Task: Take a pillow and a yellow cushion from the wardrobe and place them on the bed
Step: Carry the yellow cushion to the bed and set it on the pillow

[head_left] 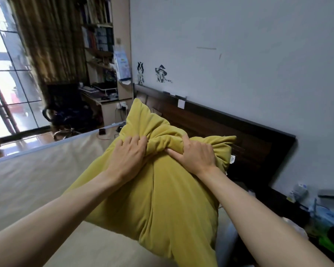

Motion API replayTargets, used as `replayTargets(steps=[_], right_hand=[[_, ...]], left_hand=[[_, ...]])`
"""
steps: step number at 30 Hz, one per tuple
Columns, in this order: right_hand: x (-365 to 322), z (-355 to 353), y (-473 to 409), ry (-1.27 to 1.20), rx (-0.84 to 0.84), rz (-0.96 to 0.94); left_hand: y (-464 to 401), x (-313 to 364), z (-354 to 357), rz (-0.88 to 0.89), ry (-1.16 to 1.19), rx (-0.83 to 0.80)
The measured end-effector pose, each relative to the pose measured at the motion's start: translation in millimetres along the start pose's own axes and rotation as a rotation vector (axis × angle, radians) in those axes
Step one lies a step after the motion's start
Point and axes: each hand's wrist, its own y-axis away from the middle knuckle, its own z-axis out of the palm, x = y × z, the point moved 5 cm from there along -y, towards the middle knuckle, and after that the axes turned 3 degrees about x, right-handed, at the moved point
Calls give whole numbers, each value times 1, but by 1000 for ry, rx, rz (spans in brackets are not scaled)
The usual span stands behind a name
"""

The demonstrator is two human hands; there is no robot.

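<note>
The yellow cushion (168, 199) fills the middle of the head view, held above the bed (33, 185), which has a cream cover. My left hand (127, 155) and my right hand (195, 155) both clutch a bunched fold of fabric near the cushion's top. One upper corner of the cushion points toward the dark wooden headboard (220, 128). No pillow and no wardrobe are in view.
A cluttered nightstand (307, 212) stands at the right of the bed. Behind the bed's far edge are a black desk chair (69, 108), a desk with a bookshelf (100, 54), a curtain and a large window (6, 74).
</note>
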Motion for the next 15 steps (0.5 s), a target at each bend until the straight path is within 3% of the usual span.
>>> replayTargets(steps=[8,15], right_hand=[[134,149,-51,-186,-108,-72],[235,213,-100,-245,-165,-136]], left_hand=[[-102,72,133,-128,-104,-183],[-189,127,206,-191,-83,-242]])
